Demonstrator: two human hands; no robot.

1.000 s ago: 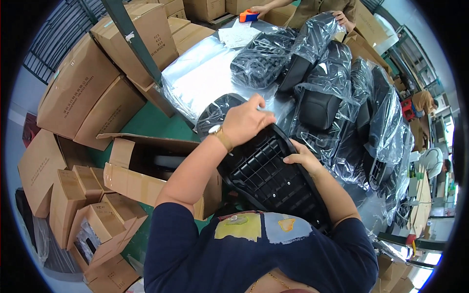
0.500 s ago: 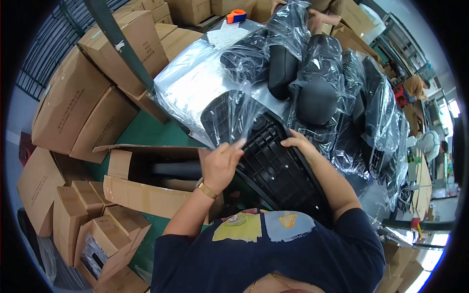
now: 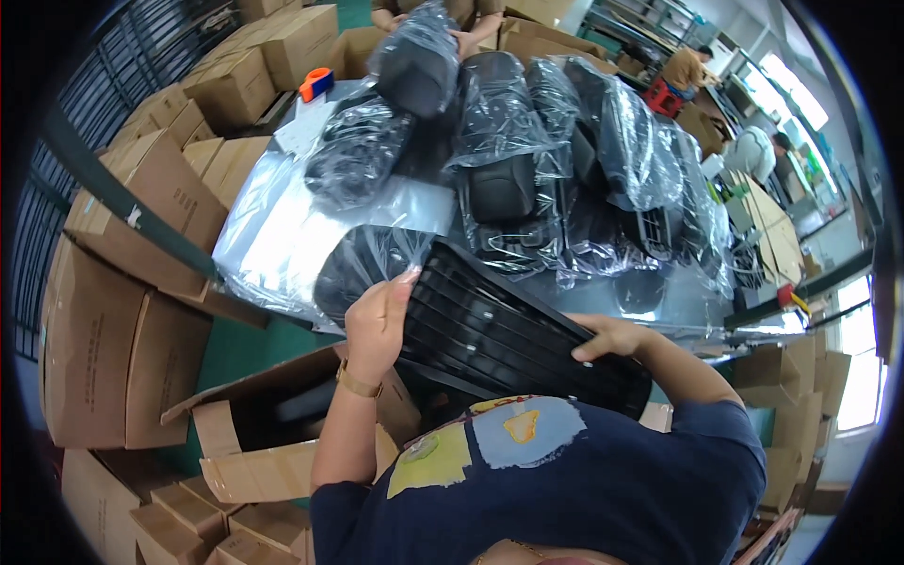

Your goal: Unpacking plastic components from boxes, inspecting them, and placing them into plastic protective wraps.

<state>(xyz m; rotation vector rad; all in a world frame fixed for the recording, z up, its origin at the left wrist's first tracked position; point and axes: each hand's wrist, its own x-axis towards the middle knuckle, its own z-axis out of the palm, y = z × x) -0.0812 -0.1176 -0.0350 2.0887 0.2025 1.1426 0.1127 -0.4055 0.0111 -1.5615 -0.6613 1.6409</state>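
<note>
A black plastic panel (image 3: 499,344), ribbed on its underside, is tilted in front of my chest above the table's near edge. My left hand (image 3: 374,325) is closed at its left end, the fingers pinched at the corner where a clear plastic bag (image 3: 353,273) covers part of the piece. Whether those fingers hold the bag, the panel or both is hard to see. My right hand (image 3: 617,341) grips the far edge toward the panel's right end, its thumb on the ribbed face. The panel's lower edge is partly hidden by my shirt.
Several bagged black padded seat parts (image 3: 499,188) cover the table (image 3: 414,202). An orange and blue tape dispenser (image 3: 316,84) sits at its far left. Across it, a co-worker's hand (image 3: 464,42) touches a bagged part. An open carton (image 3: 273,471) with a dark part stands at lower left.
My view has swung right. The panel has tipped so more of its ribbed face shows. My left hand has moved to its corner, and the co-worker's bagged part has shifted.
</note>
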